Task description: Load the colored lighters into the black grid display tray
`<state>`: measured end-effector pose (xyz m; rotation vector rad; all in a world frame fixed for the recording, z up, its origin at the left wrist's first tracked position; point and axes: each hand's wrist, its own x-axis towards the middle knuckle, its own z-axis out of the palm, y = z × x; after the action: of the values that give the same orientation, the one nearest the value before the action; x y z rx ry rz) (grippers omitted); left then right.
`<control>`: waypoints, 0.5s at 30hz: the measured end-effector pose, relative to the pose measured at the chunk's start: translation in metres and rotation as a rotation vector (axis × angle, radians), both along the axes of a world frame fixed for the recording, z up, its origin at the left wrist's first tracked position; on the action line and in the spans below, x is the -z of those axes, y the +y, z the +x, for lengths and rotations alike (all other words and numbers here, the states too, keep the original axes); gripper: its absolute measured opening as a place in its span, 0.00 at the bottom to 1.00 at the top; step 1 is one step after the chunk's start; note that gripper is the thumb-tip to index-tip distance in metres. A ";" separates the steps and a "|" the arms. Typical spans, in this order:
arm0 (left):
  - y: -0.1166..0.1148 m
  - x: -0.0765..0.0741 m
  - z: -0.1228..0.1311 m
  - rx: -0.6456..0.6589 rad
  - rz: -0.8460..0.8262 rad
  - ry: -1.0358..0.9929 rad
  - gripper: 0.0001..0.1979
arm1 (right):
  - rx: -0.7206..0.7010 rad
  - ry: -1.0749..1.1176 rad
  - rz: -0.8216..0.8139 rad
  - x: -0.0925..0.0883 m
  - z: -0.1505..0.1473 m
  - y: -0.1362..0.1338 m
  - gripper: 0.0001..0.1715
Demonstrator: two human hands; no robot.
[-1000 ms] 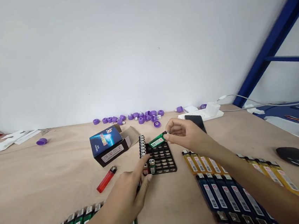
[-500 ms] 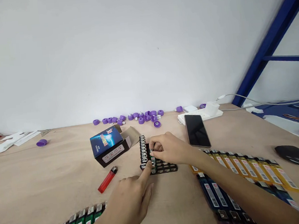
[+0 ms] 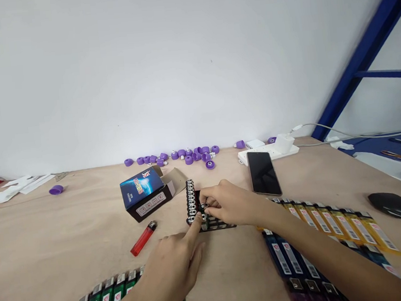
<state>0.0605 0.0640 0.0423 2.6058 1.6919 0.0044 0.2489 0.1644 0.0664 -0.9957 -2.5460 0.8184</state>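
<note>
A black grid tray [image 3: 217, 223] lies on the table centre with a row of lighters [image 3: 191, 199] standing along its left side. My right hand [image 3: 227, 204] pinches the top of a green lighter [image 3: 204, 218] standing in the tray. My left hand [image 3: 176, 268] rests on the table in front, its index finger stretched out and touching the tray's near left corner.
A blue and black carton [image 3: 143, 194] lies open left of the tray, a red lighter [image 3: 143, 239] beside it. Green lighters [image 3: 104, 299] lie in a row at the near left; yellow lighters [image 3: 335, 222] and blue lighters [image 3: 296, 264] lie right. A phone [image 3: 263, 173], purple caps [image 3: 187, 156] and a mouse [image 3: 393, 205] lie farther off.
My right hand brought the green lighter down from above the tray and stood it in a slot. My left index finger moved up to the tray's corner.
</note>
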 end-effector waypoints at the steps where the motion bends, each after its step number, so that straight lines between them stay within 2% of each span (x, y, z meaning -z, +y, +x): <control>1: 0.000 0.000 0.000 0.002 0.009 -0.007 0.27 | -0.003 -0.004 0.012 0.000 0.000 0.000 0.06; 11: 0.002 -0.001 -0.001 -0.024 -0.054 -0.055 0.27 | 0.006 -0.064 0.129 0.002 -0.002 -0.003 0.05; 13: 0.002 -0.002 -0.001 -0.030 -0.052 -0.120 0.27 | -0.005 -0.068 0.138 0.002 -0.001 -0.003 0.06; 15: 0.001 -0.006 -0.001 -0.041 -0.068 -0.282 0.26 | -0.013 -0.053 0.141 -0.002 0.001 -0.002 0.07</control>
<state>0.0596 0.0652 0.0480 2.3867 1.6159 0.2948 0.2496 0.1620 0.0679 -0.9696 -2.6158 0.6130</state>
